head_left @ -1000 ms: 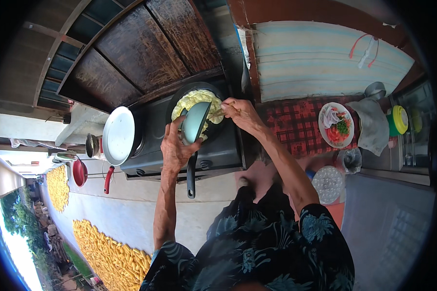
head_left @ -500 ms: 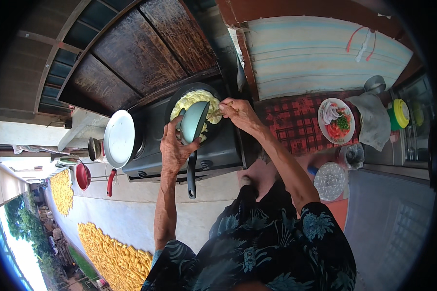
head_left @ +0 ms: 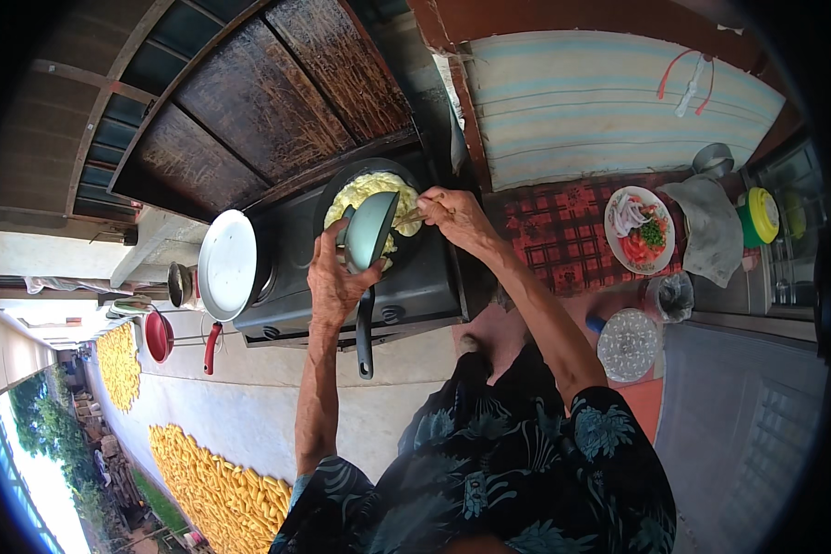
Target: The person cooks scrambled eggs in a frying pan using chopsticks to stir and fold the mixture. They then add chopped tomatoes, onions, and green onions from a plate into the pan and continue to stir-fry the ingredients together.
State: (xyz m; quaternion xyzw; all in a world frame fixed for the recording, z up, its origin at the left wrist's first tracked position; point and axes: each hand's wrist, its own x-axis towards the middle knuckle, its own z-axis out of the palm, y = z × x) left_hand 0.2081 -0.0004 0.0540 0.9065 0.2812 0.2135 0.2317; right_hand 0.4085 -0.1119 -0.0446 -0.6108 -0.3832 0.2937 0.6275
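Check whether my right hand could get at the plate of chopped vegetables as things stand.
Probably yes: nothing seems to stand between the right hand and the plate, though that hand holds a thin utensil.

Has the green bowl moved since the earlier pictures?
No, not visibly: the tilted green bowl, in the left hand, stays put relative to the stove knob.

Tilted pale-green bowl (head_left: 372,229) over pan (head_left: 412,246)

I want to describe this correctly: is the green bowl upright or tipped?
Tipped: the left hand holds the bowl over the pan, rim steeply slanted and outer side showing.
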